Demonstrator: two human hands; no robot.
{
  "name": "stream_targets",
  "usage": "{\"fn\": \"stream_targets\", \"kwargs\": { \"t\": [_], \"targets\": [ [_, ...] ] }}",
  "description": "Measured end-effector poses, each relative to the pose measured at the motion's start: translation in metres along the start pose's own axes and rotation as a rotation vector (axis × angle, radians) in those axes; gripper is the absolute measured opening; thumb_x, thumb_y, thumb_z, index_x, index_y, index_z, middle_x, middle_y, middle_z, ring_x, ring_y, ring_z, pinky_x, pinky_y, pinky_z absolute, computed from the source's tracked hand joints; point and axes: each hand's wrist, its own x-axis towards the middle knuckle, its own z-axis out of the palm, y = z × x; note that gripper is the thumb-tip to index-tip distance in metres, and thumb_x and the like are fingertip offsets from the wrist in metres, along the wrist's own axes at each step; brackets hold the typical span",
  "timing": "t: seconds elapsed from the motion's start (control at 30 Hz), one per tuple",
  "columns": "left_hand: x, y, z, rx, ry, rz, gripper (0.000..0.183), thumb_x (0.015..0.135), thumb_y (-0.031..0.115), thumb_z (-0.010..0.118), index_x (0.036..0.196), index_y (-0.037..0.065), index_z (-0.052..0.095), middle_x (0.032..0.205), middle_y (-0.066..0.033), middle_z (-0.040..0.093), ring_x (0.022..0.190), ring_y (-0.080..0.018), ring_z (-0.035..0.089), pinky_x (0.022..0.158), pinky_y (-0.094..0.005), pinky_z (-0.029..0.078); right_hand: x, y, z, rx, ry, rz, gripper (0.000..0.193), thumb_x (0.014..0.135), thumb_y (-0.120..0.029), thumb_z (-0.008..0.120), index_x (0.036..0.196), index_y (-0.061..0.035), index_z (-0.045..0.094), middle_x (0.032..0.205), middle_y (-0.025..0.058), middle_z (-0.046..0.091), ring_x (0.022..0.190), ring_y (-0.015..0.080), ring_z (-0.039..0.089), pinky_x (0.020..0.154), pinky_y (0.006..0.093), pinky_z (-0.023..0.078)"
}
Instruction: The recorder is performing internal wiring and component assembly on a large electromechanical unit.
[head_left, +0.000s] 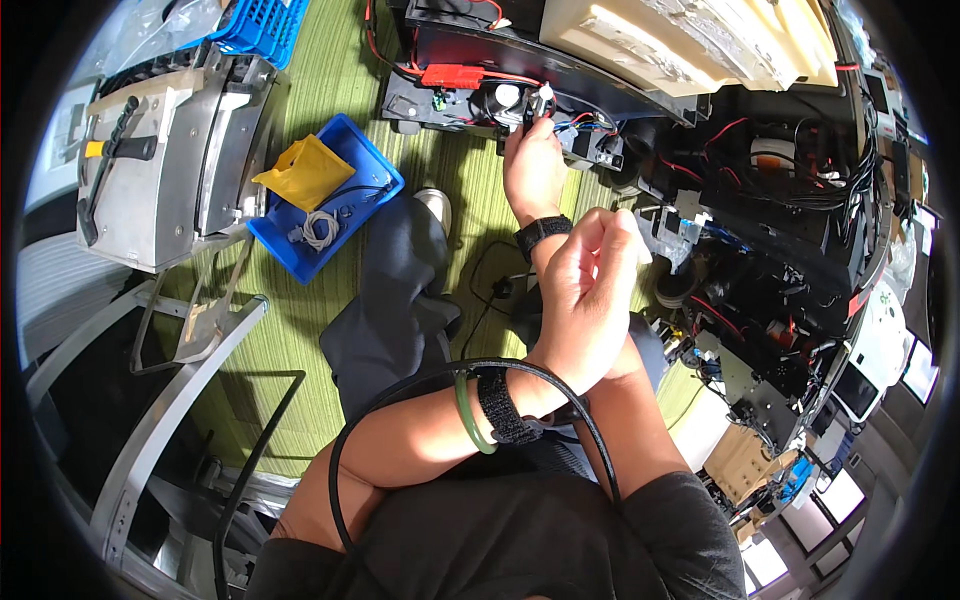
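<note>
Looked down first on a green floor, streaked with sunlight. Saw black, cable-strewn equipment all along the right side and a metal case at the left. Noticed a large cream panel at the top, then, below and left of it, an open dark base, lying beyond the feet and crowded with exposed wiring. Took this base for the thing in hand and judged it only partway done, still uncovered, with wiring left unenclosed.

Traced a black cable looping across the left forearm. Found a blue tray on the floor, to the lower left of the base.

Found the right hand stretched out to the base, gripping something small there. Found the left hand nearer the body, above the right forearm, fingers curled inward, well apart from the base; could not tell it empty or full.

Spotted a yellow packet in the tray. Counted the red connector as done, judging by red leads at both ends. Made out a white coiled cable, also in the tray. Came last to a small black-and-pale part at the right fingertips, too fine to identify or to call seated.
</note>
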Motion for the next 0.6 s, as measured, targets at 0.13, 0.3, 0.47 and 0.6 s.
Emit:
{"fn": "stream_targets", "kwargs": {
  "t": [0.13,0.3,0.47,0.6],
  "targets": [
    [0.0,0.002,-0.001,0.007,0.038,0.007,0.024,0.097,0.021,0.043,0.076,0.01,0.044,0.069,0.0054,0.04,0.054,0.0,0.03,0.047,-0.0165,0.024,-0.003,-0.008,0.006,0.003,-0.067,0.072,0.026,0.087,-0.022,0.052,0.094,0.0021,0.044,0.08,0.0234,0.06,0.077,0.0375,0.059,0.068,0.0471,0.048],
    [0.0,0.005,0.001,0.029,0.031,-0.012,0.024,0.097,0.021,0.042,0.076,0.009,0.044,0.069,0.0054,0.04,0.054,0.0004,0.029,0.047,-0.0165,0.022,0.0,-0.001,0.007,-0.011,-0.003,0.029,0.025,0.086,-0.021,0.052,0.094,0.0018,0.043,0.082,0.0235,0.06,0.077,0.0383,0.06,0.067,0.0475,0.048],
    [-0.001,0.005,0.0,0.042,0.031,-0.007,0.025,0.097,0.021,0.041,0.076,0.009,0.045,0.068,0.0055,0.041,0.052,0.0006,0.029,0.047,-0.0168,0.022,0.004,-0.003,0.012,0.001,0.005,0.061,0.023,0.086,-0.02,0.052,0.092,0.0016,0.044,0.081,0.0233,0.06,0.077,0.0386,0.059,0.067,0.048,0.047],
    [0.0,0.004,0.001,0.027,0.035,-0.008,0.025,0.097,0.021,0.042,0.075,0.009,0.045,0.067,0.0057,0.039,0.053,0.0002,0.03,0.047,-0.0172,0.022,0.007,0.0,0.008,0.018,-0.046,0.051,0.023,0.086,-0.019,0.052,0.092,0.0022,0.045,0.081,0.0238,0.06,0.076,0.0387,0.06,0.067,0.0475,0.048]
  ]
}}
